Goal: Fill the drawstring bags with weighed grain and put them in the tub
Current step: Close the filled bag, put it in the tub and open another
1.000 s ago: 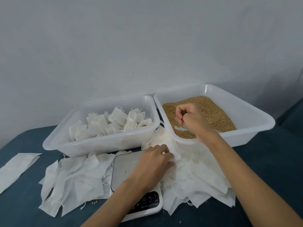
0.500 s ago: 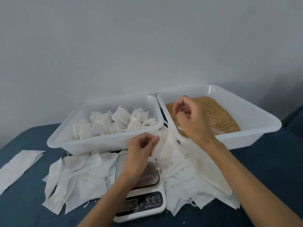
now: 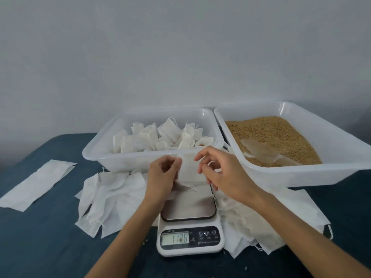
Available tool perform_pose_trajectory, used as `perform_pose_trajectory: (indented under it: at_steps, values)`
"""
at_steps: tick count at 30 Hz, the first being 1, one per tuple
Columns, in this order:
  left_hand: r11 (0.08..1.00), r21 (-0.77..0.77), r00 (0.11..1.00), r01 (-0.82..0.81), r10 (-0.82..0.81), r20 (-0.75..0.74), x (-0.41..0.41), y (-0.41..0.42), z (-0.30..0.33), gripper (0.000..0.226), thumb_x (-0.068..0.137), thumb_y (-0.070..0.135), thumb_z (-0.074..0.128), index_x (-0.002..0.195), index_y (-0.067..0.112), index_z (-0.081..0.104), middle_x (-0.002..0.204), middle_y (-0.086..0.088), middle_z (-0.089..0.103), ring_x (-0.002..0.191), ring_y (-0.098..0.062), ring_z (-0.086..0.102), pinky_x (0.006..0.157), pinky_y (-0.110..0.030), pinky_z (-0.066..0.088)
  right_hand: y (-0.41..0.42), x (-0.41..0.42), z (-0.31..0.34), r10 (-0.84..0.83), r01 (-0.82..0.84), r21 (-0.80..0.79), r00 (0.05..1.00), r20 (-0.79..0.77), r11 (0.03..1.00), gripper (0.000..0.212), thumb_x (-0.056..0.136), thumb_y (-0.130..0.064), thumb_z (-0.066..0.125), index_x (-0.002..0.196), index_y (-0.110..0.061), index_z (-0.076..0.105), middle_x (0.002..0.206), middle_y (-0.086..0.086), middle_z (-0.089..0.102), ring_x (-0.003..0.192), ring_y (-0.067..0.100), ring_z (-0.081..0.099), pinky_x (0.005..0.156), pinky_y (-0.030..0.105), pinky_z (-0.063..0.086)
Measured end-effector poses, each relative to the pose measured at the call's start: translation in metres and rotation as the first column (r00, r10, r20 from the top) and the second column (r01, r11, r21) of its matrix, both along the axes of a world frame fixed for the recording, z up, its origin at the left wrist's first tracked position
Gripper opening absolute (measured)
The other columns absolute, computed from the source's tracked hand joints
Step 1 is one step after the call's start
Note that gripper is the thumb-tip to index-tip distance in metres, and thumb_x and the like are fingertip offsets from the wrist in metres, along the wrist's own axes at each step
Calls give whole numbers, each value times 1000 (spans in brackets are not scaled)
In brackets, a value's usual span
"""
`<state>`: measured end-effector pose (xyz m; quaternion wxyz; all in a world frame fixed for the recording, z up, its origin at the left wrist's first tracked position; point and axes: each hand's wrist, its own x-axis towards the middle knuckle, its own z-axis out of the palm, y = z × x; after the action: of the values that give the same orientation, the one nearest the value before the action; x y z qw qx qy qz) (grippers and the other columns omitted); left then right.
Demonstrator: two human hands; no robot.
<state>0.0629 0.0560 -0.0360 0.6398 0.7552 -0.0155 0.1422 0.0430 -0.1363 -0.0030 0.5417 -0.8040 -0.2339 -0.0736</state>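
The desk (image 3: 50, 247) has a dark blue cover and stands against a pale wall (image 3: 180, 47). On it, at the far right, a white tub (image 3: 341, 173) holds brown grain (image 3: 271, 135), and a clear scoop (image 3: 261, 151) lies half sunk in the grain. Touching its left rim stands a second white tub (image 3: 104, 157), which holds many filled drawstring bags (image 3: 152, 137), packed close together.

In front of the tubs, flat empty bags lie in two heaps: a left heap (image 3: 108, 199) and a right heap (image 3: 261, 223) that goes partly under the grain tub. A loose white strip (image 3: 36, 185) lies alone at the far left, well apart from the heaps. Between the heaps stands a white scale (image 3: 189, 233); its display is lit, but the digits are not clear.

Above the scale plate, both hands hold one empty bag (image 3: 189, 171). The left hand (image 3: 162, 177) has its grip on the left edge of the bag, fingers and thumb pinching it. The right hand (image 3: 222, 173) pinches the right edge with a narrow grip, the other fingers spread loosely. The bag's string hangs down toward the plate.

Bare desk shows at the front left and in the near right corner.
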Motion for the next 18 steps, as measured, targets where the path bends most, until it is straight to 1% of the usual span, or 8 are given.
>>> perform_pose_trajectory:
  at_steps: [3, 6, 8, 10, 12, 15, 16, 18]
  values:
    - [989, 102, 991, -110, 101, 90, -6, 13, -4, 21, 101, 16, 68, 80, 11, 69, 59, 10, 60, 57, -6, 51, 60, -23, 44, 2, 0, -3, -31, 31, -1, 999, -15, 1000, 18, 93, -17, 58, 101, -32, 63, 82, -4, 66, 58, 14, 61, 51, 22, 48]
    - [995, -66, 993, -75, 81, 90, -10, 22, -2, 20, 103, 15, 65, 84, 9, 69, 59, 9, 56, 57, -8, 50, 58, -20, 44, 3, 0, -3, -33, 34, 28, 999, -31, 999, 17, 94, -13, 61, 101, -28, 64, 81, -3, 66, 55, 13, 60, 47, 29, 49]
    - [981, -191, 997, 20, -6, 73, -13, 20, 3, 16, 102, 14, 66, 90, 6, 72, 66, 0, 62, 61, -12, 55, 61, -23, 49, 5, -1, -4, -17, 21, 75, 999, -50, 997, 12, 95, -14, 64, 100, -24, 65, 79, -2, 65, 56, 16, 60, 44, 33, 51]
    - [963, -227, 989, 143, -128, 79, -19, 13, 5, 10, 100, 9, 67, 95, 3, 74, 77, -9, 70, 70, -16, 64, 68, -24, 55, 8, -3, -6, -5, 11, 104, 998, -58, 994, 7, 94, -18, 69, 98, -24, 66, 81, -3, 65, 60, 17, 62, 44, 35, 53]
    - [942, -224, 967, 250, -235, 94, -25, 7, 5, 8, 98, 4, 68, 99, -1, 74, 87, -16, 74, 79, -21, 69, 75, -27, 58, 12, -4, -7, -5, 9, 102, 999, -43, 995, 8, 92, -29, 72, 98, -27, 68, 87, -7, 68, 71, 15, 67, 49, 34, 57]
    - [909, -223, 936, 352, -337, 105, -30, 3, 5, 8, 95, 4, 72, 100, 0, 77, 89, -15, 76, 81, -20, 71, 77, -27, 58, 14, -5, -8, -24, 25, 65, 999, -20, 998, 24, 87, -51, 73, 101, -33, 67, 96, -13, 72, 89, 12, 70, 65, 31, 61]
    - [901, -231, 930, 367, -352, 101, -31, 1, 5, 7, 94, 3, 73, 99, 1, 77, 89, -14, 76, 81, -20, 71, 77, -26, 58, 14, -5, -8, -29, 30, 47, 999, -14, 998, 25, 86, -53, 73, 101, -34, 68, 97, -13, 73, 90, 12, 71, 70, 32, 61]
    - [896, -249, 930, 367, -355, 94, -32, -1, 2, 8, 93, 2, 74, 100, -2, 77, 89, -14, 77, 81, -19, 72, 76, -26, 58, 15, -5, -9, -24, 24, 18, 1000, 4, 1000, 18, 89, -44, 74, 101, -30, 71, 93, -11, 74, 88, 13, 73, 76, 36, 61]
